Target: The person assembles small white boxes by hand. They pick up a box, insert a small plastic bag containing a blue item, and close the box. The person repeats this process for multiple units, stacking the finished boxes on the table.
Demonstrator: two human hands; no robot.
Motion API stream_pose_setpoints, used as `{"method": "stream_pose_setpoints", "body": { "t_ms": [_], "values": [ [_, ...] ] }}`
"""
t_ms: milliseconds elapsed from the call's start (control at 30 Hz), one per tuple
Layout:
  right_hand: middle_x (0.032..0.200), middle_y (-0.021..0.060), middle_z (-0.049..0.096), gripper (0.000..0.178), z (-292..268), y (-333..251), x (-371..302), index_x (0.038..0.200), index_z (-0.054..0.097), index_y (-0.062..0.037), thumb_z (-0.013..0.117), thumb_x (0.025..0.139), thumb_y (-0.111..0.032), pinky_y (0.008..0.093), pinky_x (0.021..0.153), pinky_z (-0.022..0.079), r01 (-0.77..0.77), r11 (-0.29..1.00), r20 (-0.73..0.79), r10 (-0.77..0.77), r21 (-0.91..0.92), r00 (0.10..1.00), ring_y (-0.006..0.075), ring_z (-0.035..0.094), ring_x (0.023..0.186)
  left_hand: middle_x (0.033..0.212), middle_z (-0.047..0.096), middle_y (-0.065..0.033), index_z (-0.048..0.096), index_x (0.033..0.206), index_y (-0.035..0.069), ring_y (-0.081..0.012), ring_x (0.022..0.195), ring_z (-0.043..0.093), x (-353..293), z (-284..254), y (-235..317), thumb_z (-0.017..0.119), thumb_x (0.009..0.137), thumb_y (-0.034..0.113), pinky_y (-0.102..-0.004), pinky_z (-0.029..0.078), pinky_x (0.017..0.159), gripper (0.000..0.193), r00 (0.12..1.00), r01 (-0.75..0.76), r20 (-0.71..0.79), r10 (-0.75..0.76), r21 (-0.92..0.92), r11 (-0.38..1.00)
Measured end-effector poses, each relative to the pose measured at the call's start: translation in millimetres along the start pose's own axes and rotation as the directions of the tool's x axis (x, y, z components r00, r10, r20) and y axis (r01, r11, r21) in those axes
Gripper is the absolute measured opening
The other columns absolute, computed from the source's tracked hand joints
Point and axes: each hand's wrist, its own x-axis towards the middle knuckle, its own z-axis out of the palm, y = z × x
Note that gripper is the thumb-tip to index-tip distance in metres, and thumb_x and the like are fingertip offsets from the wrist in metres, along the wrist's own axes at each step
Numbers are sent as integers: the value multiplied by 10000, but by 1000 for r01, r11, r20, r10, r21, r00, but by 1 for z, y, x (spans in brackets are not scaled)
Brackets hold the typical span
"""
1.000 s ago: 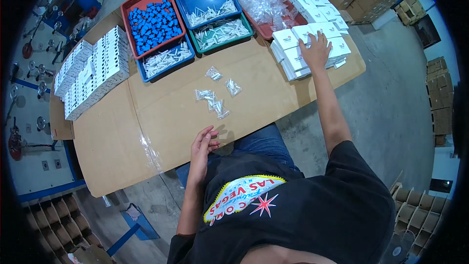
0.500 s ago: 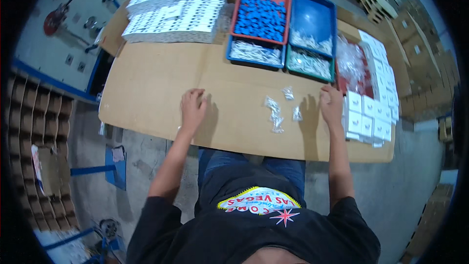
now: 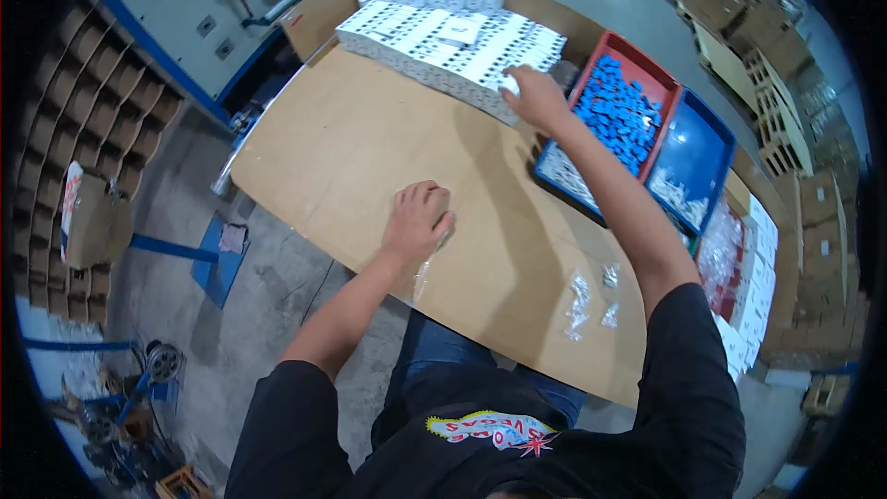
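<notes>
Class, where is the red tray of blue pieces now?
In the head view, the red tray lies right of centre, near the right hand, between the stacked white boxes on its left and a blue tray on its right.

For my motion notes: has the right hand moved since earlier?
Yes, leftward: the right hand, earlier right of the blue pieces, is now at the white boxes on their left.

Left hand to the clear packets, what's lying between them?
In the head view, only brown cardboard lies between the left hand and the clear packets, with a shadow across it.
</notes>
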Motion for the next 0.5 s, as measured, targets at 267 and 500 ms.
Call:
{"method": "stream_pose_setpoints", "body": {
  "t_ms": [267,500],
  "values": [
    [1461,296,477,626,95,43,151,1410,558,-87,695,892,-411,528,1054,492,-154,984,26,157,-87,987,451,540,1301,1258,554,-117,587,1237,91,-313,1254,491,5,3,-8,653,906,329,-477,365,1065,413,1000,4,28,-4,-5,1000],
    [1393,267,557,821,114,53,187,1445,542,-60,778,792,-498,509,1084,456,-83,992,179,65,94,982,435,529,1303,1266,530,-120,564,1243,89,-318,1272,468,8,-3,-4,667,890,334,-476,355,1071,441,994,49,99,-48,-3,999]
  ]
}}
